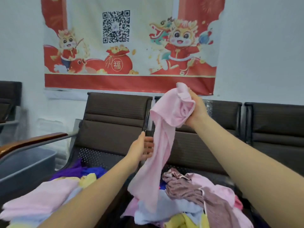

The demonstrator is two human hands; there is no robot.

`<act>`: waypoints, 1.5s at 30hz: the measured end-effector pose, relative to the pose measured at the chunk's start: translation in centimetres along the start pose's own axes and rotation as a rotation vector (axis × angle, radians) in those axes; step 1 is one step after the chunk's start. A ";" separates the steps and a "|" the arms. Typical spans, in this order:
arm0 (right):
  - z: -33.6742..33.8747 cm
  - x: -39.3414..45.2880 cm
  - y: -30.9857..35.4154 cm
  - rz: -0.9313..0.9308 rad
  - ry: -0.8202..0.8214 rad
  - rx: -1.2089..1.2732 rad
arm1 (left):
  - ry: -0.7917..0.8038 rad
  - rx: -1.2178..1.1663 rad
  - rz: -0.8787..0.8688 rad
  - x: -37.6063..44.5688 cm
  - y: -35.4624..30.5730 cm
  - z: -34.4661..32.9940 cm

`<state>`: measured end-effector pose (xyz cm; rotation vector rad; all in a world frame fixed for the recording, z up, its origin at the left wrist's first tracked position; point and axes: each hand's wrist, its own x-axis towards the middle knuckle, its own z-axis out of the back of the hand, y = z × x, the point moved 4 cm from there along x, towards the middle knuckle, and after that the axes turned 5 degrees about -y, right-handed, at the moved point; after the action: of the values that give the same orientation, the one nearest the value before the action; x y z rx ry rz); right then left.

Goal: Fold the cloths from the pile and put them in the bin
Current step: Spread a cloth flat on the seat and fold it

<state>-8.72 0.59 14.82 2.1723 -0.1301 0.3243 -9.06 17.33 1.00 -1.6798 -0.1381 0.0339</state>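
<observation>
Right hand (pixel 195 109) up at 1 o'clock, arm stretched forward and raised, fingers curled tight round a bunched pink cloth (pixel 158 145). Left hand (pixel 141 148) lower, near centre, arm reaching in from 7 o'clock, palm turned right, fingers straight and spread, touching the cloth's hanging edge. Both forearms bare.

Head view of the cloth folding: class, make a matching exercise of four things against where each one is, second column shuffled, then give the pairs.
Things:
1. pink cloth
2. grey bin
3. mauve cloth
4. purple cloth

Places:
A. at the far left, beside the seats
B. held up, bunched in the right hand
C. on the left seat, behind the yellow cloth
D. crumpled on the pile under the right forearm

Pairs: 1-B, 2-A, 3-D, 4-C
</observation>
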 end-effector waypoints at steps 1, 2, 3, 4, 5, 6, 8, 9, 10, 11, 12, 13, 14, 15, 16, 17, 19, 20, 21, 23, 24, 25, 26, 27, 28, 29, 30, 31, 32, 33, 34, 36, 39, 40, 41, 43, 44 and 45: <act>2.0 -1.3 0.3 -0.023 -0.016 -0.021 | 0.023 -0.025 0.014 -1.0 0.8 -1.7; 3.8 -2.5 0.5 -0.032 -0.035 -0.045 | 0.041 -0.045 0.041 -1.6 1.8 -3.0; 6.5 -3.9 0.8 -0.026 -0.069 -0.067 | 0.066 -0.058 0.085 -2.7 3.4 -4.9; 9.0 -5.2 0.7 -0.025 -0.112 -0.082 | 0.095 -0.058 0.129 -3.6 4.9 -6.4; 11.6 -6.5 0.4 -0.034 -0.151 -0.095 | 0.126 -0.044 0.168 -4.5 6.5 -7.8; 14.3 -7.8 -0.1 -0.049 -0.185 -0.107 | 0.157 -0.012 0.199 -5.4 8.0 -9.0; 20.6 -10.5 -1.6 -0.101 -0.264 -0.147 | 0.210 0.092 0.270 -7.4 11.4 -11.5; 22.8 -11.7 -2.5 -0.134 -0.305 -0.168 | 0.232 0.143 0.298 -8.0 12.7 -12.0; 25.4 -13.3 -3.5 -0.168 -0.357 -0.174 | 0.266 0.191 0.326 -8.8 14.3 -12.6; 27.5 -14.3 -4.6 -0.203 -0.397 -0.175 | 0.295 0.242 0.339 -9.1 15.5 -12.7; 30.4 -15.6 -5.6 -0.236 -0.449 -0.183 | 0.323 0.292 0.362 -9.8 17.0 -13.2; 32.7 -16.4 -6.6 -0.263 -0.499 -0.206 | 0.335 0.327 0.385 -10.2 18.2 -13.4; 34.8 -17.2 -7.5 -0.290 -0.532 -0.225 | 0.344 0.349 0.416 -10.7 19.4 -13.7; 35.9 -18.0 -8.0 -0.317 -0.561 -0.229 | 0.347 0.361 0.450 -11.1 20.3 -13.8; 36.6 -18.7 -8.3 -0.334 -0.601 -0.236 | 0.350 0.370 0.485 -11.5 21.0 -14.1; 37.1 -19.0 -8.6 -0.343 -0.629 -0.257 | 0.355 0.369 0.528 -11.7 21.9 -14.4; 37.7 -19.1 -8.1 -0.314 -0.644 -0.374 | 0.358 0.299 0.634 -12.1 23.2 -15.2; 37.8 -19.0 -7.9 -0.306 -0.630 -0.434 | 0.362 0.262 0.677 -12.3 23.7 -15.8; 37.7 -19.0 -7.8 -0.312 -0.604 -0.477 | 0.366 0.245 0.697 -12.3 24.0 -16.3; 37.6 -19.0 -8.0 -0.322 -0.586 -0.471 | 0.384 0.297 0.678 -12.5 24.3 -17.3; 37.9 -19.0 -8.3 -0.341 -0.582 -0.452 | 0.399 0.320 0.658 -12.6 24.5 -17.8; 37.6 -19.2 -8.3 -0.379 -0.557 -0.438 | 0.407 0.319 0.641 -12.7 24.7 -18.2; 37.3 -19.2 -8.4 -0.423 -0.512 -0.432 | 0.405 0.317 0.629 -12.8 24.6 -18.2; 37.3 -19.4 -8.5 -0.474 -0.463 -0.425 | 0.400 0.308 0.631 -12.7 25.0 -18.3; 37.4 -19.5 -8.7 -0.528 -0.412 -0.467 | 0.375 0.307 0.625 -12.6 25.1 -18.1; 37.3 -19.8 -8.8 -0.581 -0.382 -0.560 | 0.339 0.290 0.623 -12.3 25.4 -18.1; 37.7 -20.1 -9.1 -0.626 -0.338 -0.737 | 0.290 0.269 0.614 -12.1 25.4 -17.8; 37.7 -20.6 -9.1 -0.661 -0.274 -0.939 | 0.241 0.262 0.593 -11.7 25.4 -17.5; 38.0 -20.7 -9.7 -0.665 -0.186 -1.129 | 0.198 0.285 0.557 -11.1 25.5 -17.0; 38.1 -20.8 -10.1 -0.649 -0.106 -1.277 | 0.168 0.326 0.513 -10.6 25.5 -16.5; 38.3 -20.6 -10.9 -0.615 -0.052 -1.368 | 0.144 0.355 0.479 -10.3 25.4 -15.7; 38.2 -19.6 -11.7 -0.421 -0.045 -1.493 | 0.108 0.384 0.468 -9.8 25.4 -14.3; 36.3 -16.3 -11.9 -0.118 -0.161 -1.586 | 0.072 0.404 0.572 -9.6 25.6 -12.2; 35.6 -14.9 -12.0 -0.085 -0.190 -1.579 | 0.066 0.399 0.619 -9.6 25.7 -11.6; 35.3 -13.7 -12.1 -0.079 -0.205 -1.583 | 0.064 0.402 0.657 -9.7 25.8 -11.1; 34.9 -11.5 -13.2 -0.167 -0.189 -1.532 | 0.041 0.417 0.674 -9.7 25.8 -9.7; 35.0 -10.8 -14.1 -0.242 -0.182 -1.481 | 0.037 0.423 0.660 -9.8 25.8 -9.2; 35.0 -10.3 -14.8 -0.303 -0.173 -1.460 | 0.043 0.414 0.639 -9.9 25.7 -8.8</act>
<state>-9.09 -19.46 -19.10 0.7382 -0.0820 -0.1443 -16.17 4.74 -24.09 -1.2512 0.4176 0.4741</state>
